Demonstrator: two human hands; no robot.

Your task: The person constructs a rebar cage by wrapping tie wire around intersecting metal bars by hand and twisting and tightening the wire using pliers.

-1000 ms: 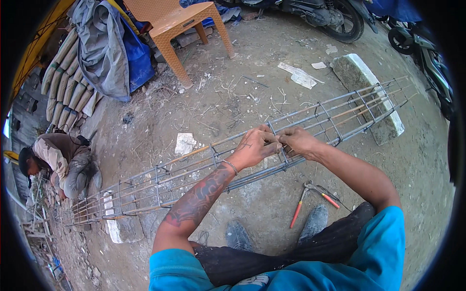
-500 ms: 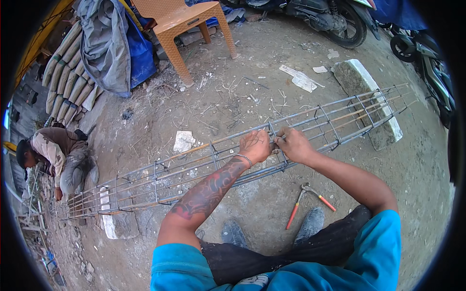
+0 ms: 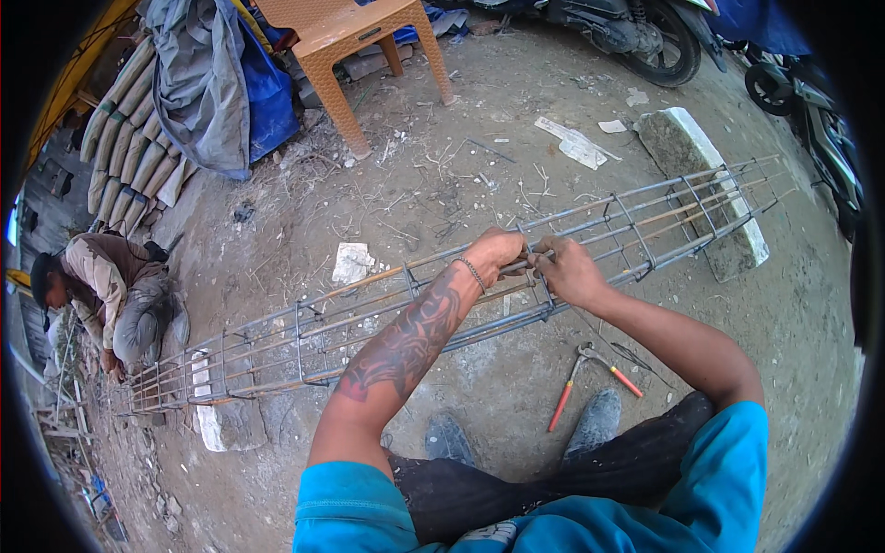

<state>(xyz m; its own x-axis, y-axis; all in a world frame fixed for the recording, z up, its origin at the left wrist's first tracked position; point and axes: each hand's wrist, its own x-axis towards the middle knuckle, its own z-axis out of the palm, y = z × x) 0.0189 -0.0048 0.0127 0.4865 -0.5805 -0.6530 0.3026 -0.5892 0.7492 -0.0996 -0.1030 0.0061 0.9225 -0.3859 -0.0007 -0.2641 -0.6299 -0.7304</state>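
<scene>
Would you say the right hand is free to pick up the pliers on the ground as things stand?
Probably yes: the pliers lie uncovered on the dirt below the right hand, though that hand now grips the steel cage and must let go.

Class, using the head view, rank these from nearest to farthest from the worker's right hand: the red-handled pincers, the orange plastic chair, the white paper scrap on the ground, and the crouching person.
From the right hand:
1. Pincers, on the ground just below it.
2. Paper scrap, to its left, beyond the rebar cage.
3. Chair, far up and left.
4. Crouching person, at the far left edge.
</scene>
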